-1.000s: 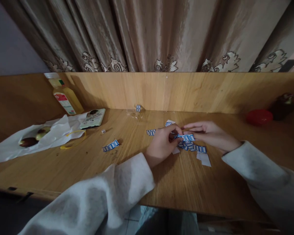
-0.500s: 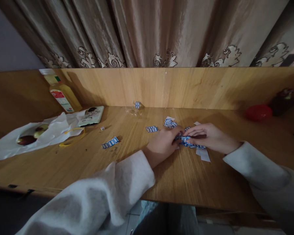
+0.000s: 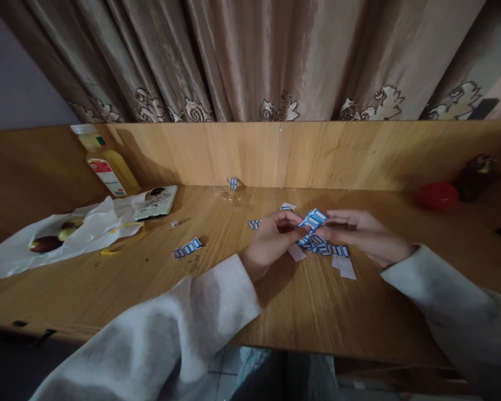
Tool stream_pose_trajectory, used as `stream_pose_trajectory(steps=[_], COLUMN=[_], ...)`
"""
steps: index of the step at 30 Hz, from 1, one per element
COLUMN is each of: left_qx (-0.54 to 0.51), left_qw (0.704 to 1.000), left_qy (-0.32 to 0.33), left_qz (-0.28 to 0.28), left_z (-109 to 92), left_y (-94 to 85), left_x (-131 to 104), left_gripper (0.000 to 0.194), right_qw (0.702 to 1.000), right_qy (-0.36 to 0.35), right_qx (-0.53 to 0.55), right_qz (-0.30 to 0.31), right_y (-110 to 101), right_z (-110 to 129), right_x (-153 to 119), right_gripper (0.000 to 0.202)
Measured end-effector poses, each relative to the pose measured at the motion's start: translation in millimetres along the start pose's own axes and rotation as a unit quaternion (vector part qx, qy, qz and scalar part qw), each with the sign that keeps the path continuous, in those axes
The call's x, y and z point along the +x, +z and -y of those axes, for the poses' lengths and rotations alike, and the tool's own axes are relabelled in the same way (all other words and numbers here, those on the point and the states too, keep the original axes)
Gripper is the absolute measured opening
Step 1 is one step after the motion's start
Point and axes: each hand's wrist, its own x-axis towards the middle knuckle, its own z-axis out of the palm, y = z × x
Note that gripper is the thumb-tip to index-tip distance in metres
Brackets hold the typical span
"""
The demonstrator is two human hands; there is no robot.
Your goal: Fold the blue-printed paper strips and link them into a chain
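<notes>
A blue-and-white paper strip [image 3: 313,221] printed with boxes is raised at a slant above the desk. My left hand [image 3: 271,239] pinches its left end, thumb on top. At the other end, the fingers of my right hand [image 3: 357,233] are closed on the strip, though their tips are partly hidden. Beneath both hands lies a pile of similar strips [image 3: 336,250], with blank white paper pieces [image 3: 345,268] at its near side. A few more printed pieces [image 3: 254,224] show just behind my left hand.
Farther left lies another printed strip [image 3: 187,248], near a small die-like cube [image 3: 174,223]. A folded piece [image 3: 233,183] stands by the back board. An oil-coloured bottle [image 3: 112,167], a booklet-like box [image 3: 157,201] and fruit on white plastic [image 3: 8,253] occupy the left; a red object [image 3: 437,196] the right.
Both hands have lifted the strip from the pile and tilted it. My left hand has shifted slightly left, uncovering a white paper piece. The view has tipped slightly upward.
</notes>
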Motion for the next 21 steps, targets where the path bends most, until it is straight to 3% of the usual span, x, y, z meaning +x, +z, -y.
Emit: stream_pose_trajectory(steps=[2,8,21], left_qx=[-0.033,-0.044,-0.031], left_qw=[0.999,0.997,0.998], left_qy=[-0.023,-0.063,-0.051], left_qz=[-0.002,0.004,0.000], left_z=[-1.7,-7.2,-10.9], left_y=[2.8,6.0,3.6], left_x=[-2.4,-4.1,-4.1], left_gripper=[0.007,0.004,0.003], right_qw=[1.000,0.998,0.998], right_qy=[0.004,0.004,0.025], right_qx=[0.009,-0.021,-0.007], right_qz=[0.010,-0.051,-0.064], right_y=[4.4,5.4,2.9], right_z=[0.1,0.9,6.0], right_x=[-1.2,-3.2,-6.4], right_gripper=[0.035,0.027,0.023])
